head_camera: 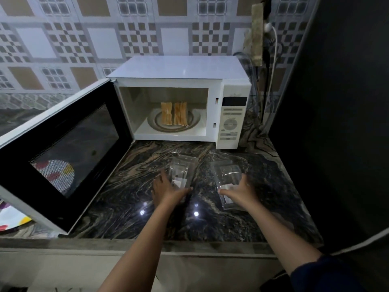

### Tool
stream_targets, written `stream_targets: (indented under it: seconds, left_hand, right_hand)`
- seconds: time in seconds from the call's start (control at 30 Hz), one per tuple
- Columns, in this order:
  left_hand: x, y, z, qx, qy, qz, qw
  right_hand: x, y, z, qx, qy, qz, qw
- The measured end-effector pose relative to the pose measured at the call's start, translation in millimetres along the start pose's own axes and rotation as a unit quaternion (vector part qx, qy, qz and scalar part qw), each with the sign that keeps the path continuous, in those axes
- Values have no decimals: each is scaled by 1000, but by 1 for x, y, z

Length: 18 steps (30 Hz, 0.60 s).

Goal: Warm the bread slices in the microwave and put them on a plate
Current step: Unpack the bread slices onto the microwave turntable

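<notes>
Microwave [181,98] stood open, bread [173,116] inside | left hand [166,189] gripped clear packet [182,170] | right hand [242,191] gripped second packet [226,174] on counter [263,197]

No text can be read anywhere. The microwave [181,98] has a control panel [232,119] at 3 o'clock of its cavity, with a dark blank display and button markings too blurred to make out.
</notes>
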<state>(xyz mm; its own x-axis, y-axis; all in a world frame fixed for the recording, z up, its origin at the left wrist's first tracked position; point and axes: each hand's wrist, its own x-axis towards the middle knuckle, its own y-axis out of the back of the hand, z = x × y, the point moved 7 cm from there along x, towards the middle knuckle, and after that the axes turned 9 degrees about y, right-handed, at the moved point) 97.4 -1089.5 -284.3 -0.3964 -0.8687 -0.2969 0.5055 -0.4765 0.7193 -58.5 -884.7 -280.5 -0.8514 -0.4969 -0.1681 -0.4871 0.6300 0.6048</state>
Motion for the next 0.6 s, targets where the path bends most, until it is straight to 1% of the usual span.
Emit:
stream_targets:
  seconds: [0.07,0.13,0.2,0.27,0.37,0.47,0.6]
  left_hand:
    - [4,-3,0,-36,-4,-18,999]
    - [5,0,3,-53,-22,-8,998]
    - [7,3,8,-24,-44,-3,999]
    - [10,4,10,10,-46,-16,999]
    - [13,3,8,39,-28,-71,996]
    - [13,2,5,40,-36,-108,993]
    - [11,1,-3,-68,-45,-160,984]
  right_hand:
    - [-1,0,-3,-31,13,18,999]
    - [-3,0,-7,-66,33,25,997]
    - [-2,1,-10,-96,47,20,994]
    - [0,2,-12,-119,49,9,992]
    - [0,3,-12,-88,57,7,994]
    - [-1,0,-12,-42,78,-9,996]
    - [-4,-5,-13,31,96,-37,994]
